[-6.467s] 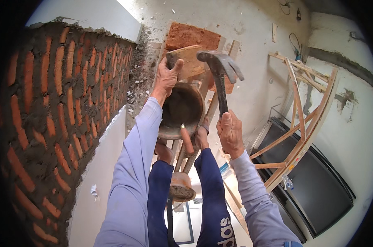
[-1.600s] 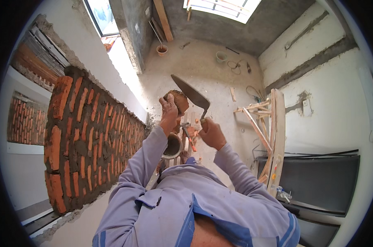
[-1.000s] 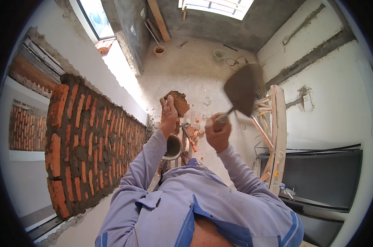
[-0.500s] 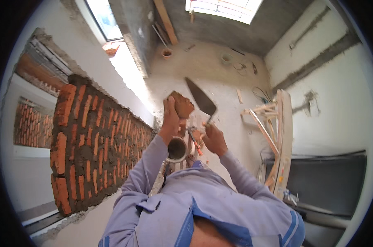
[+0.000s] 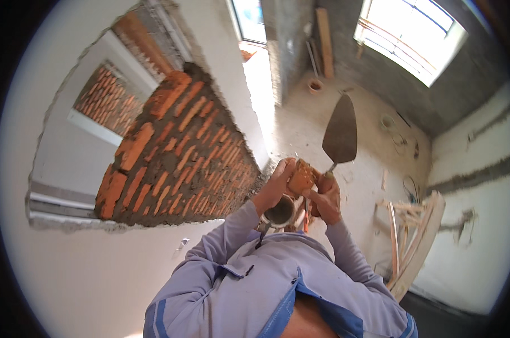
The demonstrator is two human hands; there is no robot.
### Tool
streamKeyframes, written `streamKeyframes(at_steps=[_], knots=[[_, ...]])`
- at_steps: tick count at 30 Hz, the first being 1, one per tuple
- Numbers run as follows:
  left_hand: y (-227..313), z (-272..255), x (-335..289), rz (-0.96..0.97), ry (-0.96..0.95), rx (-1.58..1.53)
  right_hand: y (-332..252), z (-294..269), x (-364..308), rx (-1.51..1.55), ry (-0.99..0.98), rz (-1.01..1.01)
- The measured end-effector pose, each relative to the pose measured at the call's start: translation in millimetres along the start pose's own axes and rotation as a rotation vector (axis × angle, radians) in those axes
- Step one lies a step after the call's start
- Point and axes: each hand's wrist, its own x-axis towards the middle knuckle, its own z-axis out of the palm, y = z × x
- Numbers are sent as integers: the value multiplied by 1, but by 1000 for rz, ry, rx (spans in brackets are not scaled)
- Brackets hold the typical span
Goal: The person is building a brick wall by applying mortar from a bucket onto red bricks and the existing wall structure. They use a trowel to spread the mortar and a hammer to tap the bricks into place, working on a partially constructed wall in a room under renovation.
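A broken piece of brick [image 5: 303, 176] sits between my two hands in front of my chest. My left hand [image 5: 274, 186] is closed around its left side. In my right hand [image 5: 326, 198] is the handle of a pointed trowel [image 5: 340, 130], its broad metal blade sticking up and away from me. The fingers of that hand also reach the brick's right side. Just below the brick stands a round bucket [image 5: 279, 213], partly covered by my left hand and sleeve. A red-handled tool [image 5: 306, 219] shows in part beside it.
On my left rises a partly built brick wall [image 5: 176, 160] with grey mortar, set in a wall opening. A wooden trestle [image 5: 418, 236] stands at the right. Farther off are a small bucket [image 5: 315, 85], a plank [image 5: 324, 42] and loose cables [image 5: 411, 188].
My view has swung left, shifting the scene rightward. The hands have come together, the right now reaching the brick. The brick has been turned, and the trowel blade points more upright.
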Motion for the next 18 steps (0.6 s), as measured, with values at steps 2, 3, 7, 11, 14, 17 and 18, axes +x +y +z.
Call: streamKeyframes(at_steps=[2,3,7,11,14,17,18], knots=[[-1,-24,-11,243,-56,172,10,3,4,25,-9,-14],[0,-38,-14,356,-89,265,13,9,5,44,-55,7],[56,-39,-51,128,30,418,29,26,26,50,-173,31],[124,-75,-24,306,285,864,48,53,55,52,-96,-117],[229,-125,8,561,430,861,20,48,50,-120,-138,174],[324,-204,51,640,701,1240,40,32,30,-170,-38,127],[348,-212,56,562,723,1250,34,31,17,-189,49,223]])
